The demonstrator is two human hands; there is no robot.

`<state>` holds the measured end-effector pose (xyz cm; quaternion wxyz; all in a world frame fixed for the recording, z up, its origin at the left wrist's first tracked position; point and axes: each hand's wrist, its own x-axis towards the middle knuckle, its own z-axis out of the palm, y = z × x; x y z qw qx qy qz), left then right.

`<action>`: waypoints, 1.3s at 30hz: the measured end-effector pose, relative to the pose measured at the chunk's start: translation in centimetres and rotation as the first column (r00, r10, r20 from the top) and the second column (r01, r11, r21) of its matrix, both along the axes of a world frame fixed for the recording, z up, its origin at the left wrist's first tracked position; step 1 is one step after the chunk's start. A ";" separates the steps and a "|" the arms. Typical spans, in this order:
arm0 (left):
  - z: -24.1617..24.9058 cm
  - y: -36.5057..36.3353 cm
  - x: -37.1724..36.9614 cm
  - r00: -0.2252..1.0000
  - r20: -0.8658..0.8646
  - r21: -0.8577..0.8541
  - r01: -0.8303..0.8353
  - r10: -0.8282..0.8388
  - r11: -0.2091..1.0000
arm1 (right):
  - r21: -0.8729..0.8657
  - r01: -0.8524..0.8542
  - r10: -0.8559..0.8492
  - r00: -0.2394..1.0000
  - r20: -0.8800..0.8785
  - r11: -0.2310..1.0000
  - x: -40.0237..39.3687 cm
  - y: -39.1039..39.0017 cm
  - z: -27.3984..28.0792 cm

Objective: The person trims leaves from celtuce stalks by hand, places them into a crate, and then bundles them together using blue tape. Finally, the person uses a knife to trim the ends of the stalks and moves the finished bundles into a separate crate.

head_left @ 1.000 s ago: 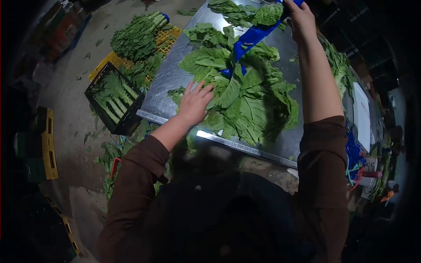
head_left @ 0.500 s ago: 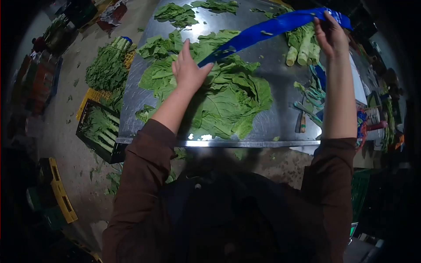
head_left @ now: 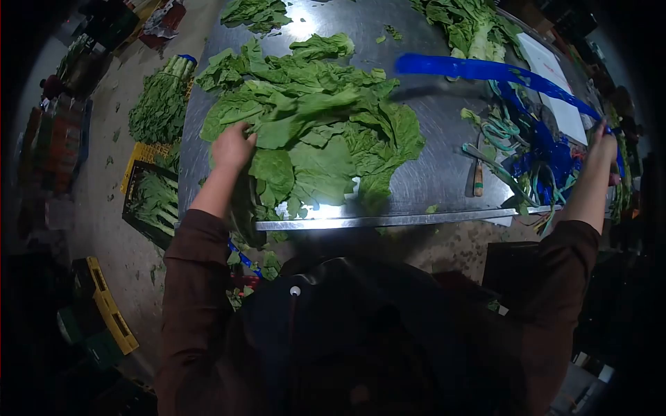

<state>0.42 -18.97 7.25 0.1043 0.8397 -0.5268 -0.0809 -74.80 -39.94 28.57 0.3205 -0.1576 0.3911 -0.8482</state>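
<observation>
A loose pile of large green leaves [head_left: 319,166] lies on the metal table in front of me. At its left side my left hand [head_left: 234,147] is closed at the edge of a leaf, its fingertips partly hidden by the greens. Out to the right, my right hand [head_left: 602,149] grips one end of a long blue plastic strip [head_left: 479,69]. The strip stretches leftward through the air above the table, its far end free and blurred. Under it are a heap of blue strips and green ties [head_left: 548,156] and a knife with a wooden handle [head_left: 479,179].
Trimmed stalks with leaves [head_left: 482,41] lie at the table's back right, near a white board [head_left: 551,83]. More leaves [head_left: 257,14] are at the back left. On the floor to the left stand a tied bunch of greens [head_left: 163,104] and a black crate [head_left: 149,201] holding greens.
My right hand has swung right and toward me, pulling the blue strip off the leaf pile. My left hand has let go of the strip and moved left and down onto the leaves.
</observation>
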 end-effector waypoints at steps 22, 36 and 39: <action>-1.7 4.4 -3.4 0.826 -0.560 -0.012 -0.083 0.062 0.996 | 0.685 -0.728 0.996 -0.069 -0.053 -0.014 51.8 13.0 -24.1; 1.1 4.6 -4.0 0.946 -0.315 0.025 -0.064 0.069 0.998 | 0.626 -0.061 0.581 -0.313 -0.751 0.777 51.0 -7.6 -23.8; -3.6 4.3 -4.3 0.960 -0.262 -0.072 -0.122 0.099 0.990 | 0.752 0.087 0.753 -0.169 -0.636 0.654 51.5 -15.4 -28.4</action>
